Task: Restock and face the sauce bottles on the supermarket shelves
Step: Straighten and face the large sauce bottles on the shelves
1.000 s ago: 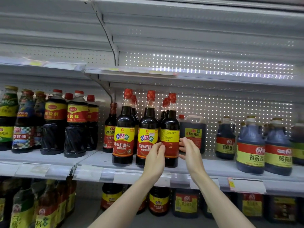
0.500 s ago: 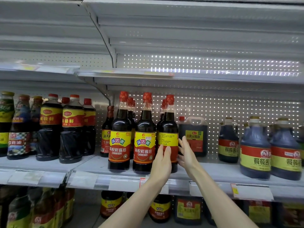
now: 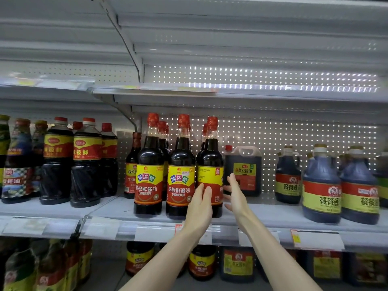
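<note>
Three tall dark soy sauce bottles with red caps stand in a front row on the middle shelf (image 3: 262,215). The left one (image 3: 149,177) and the middle one (image 3: 181,179) show their front labels. The right bottle (image 3: 211,162) is turned, showing small print on its label. My left hand (image 3: 199,208) lies with straight fingers against its lower left side. My right hand (image 3: 236,196) is open at its right side, fingers straight, just beside the glass. More of these bottles stand behind the front row.
A dark rectangular jug (image 3: 244,171) stands just behind my right hand. Blue jugs (image 3: 321,185) fill the shelf's right part, and wide red-capped bottles (image 3: 87,162) stand on the left. Price tags line the shelf edge (image 3: 155,233). More bottles sit on the lower shelf (image 3: 202,262).
Both hands have loosened from around the right bottle and their fingers have straightened. The bottle's label has turned slightly. The view has shifted a little upward.
</note>
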`<state>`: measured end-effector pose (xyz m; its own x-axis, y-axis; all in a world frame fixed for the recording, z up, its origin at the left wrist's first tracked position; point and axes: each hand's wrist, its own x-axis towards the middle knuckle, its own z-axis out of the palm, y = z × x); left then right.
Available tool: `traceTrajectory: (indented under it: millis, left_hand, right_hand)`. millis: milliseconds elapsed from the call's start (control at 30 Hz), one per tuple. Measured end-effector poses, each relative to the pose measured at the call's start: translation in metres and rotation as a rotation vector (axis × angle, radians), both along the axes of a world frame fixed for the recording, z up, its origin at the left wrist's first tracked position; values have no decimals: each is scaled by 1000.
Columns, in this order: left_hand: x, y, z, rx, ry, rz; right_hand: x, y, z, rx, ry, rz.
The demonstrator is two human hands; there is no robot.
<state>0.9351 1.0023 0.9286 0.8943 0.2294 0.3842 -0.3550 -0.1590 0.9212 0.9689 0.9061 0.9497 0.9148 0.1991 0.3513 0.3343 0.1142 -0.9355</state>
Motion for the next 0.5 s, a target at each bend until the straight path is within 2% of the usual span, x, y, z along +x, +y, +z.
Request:
traceTrajectory:
  millis: [233, 500]
  left_hand:
    - [-3, -6, -3, -10, -42, -17]
    - [5, 3, -4, -17, -7, -25]
  right_hand:
    - [1, 5, 1, -6, 38, 25]
    - [0, -11, -13, -86, -23, -23]
